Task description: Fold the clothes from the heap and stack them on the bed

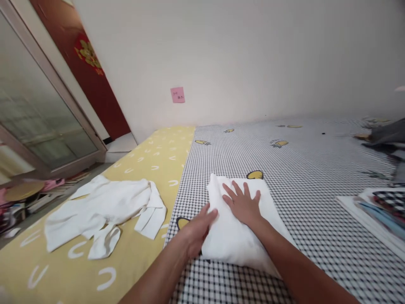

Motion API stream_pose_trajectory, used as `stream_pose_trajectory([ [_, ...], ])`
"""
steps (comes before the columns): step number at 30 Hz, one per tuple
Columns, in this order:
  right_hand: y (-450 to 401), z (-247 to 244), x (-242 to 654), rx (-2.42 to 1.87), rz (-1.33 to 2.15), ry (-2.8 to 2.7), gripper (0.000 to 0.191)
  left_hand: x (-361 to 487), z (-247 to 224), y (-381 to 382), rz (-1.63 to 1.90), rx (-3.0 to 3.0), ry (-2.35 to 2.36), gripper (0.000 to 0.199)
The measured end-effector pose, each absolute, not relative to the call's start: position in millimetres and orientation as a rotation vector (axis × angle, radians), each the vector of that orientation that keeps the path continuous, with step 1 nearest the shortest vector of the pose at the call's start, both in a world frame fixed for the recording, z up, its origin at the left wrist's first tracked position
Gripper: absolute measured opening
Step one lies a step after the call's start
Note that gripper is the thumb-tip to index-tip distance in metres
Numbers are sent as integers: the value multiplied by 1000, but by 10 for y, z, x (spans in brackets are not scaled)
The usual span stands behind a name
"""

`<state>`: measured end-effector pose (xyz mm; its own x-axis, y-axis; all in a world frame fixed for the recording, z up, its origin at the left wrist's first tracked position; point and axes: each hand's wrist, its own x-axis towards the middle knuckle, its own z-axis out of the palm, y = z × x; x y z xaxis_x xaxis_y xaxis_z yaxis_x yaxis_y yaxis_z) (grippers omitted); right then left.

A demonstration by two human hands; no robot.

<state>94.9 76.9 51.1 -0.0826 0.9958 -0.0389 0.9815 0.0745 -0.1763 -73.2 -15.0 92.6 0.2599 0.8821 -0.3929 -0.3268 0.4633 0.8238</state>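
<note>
A folded white cloth (234, 240) lies on the black-and-white checked bedding (303, 169), just right of its seam with a yellow sheet (126, 270). My right hand (243, 204) rests flat on top of the cloth with its fingers spread. At the cloth's left edge is my left hand (198, 230), its thumb and fingers apart; part of its fingers is hidden beside the cloth. A crumpled white garment (117, 202) with sleeves lies on the yellow sheet to the left.
Several folded clothes (379, 215) lie at the right edge, with a dark item (387, 133) behind them. A pale wall (240, 55) bearing a pink note (177, 95) bounds the bed. Assorted objects (28, 194) sit low at the far left.
</note>
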Motion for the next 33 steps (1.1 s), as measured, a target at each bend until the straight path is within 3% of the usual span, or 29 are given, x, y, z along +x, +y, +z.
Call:
stream_pose_trajectory([
  [5,749,452,987,-2030,157,-2248,54,-874,689,-703,891,731,1064,111],
  [10,753,423,978,-2018,91,-2254,54,-866,665,-605,782,1016,1451,85],
  [15,767,410,969,-1956,43,-2256,53,-697,1066,-272,915,1951,2204,54],
  [19,735,408,967,-1898,26,-2249,52,-513,929,84,817,2614,2032,53],
  [25,817,531,1071,-1757,363,-2211,53,-533,303,339,517,2379,1999,53],
  [29,702,759,1314,-1744,489,-2139,57,-520,352,318,538,2321,1988,54],
  [33,97,710,1576,-1827,292,-2137,56,-484,432,298,528,2297,1995,54],
])
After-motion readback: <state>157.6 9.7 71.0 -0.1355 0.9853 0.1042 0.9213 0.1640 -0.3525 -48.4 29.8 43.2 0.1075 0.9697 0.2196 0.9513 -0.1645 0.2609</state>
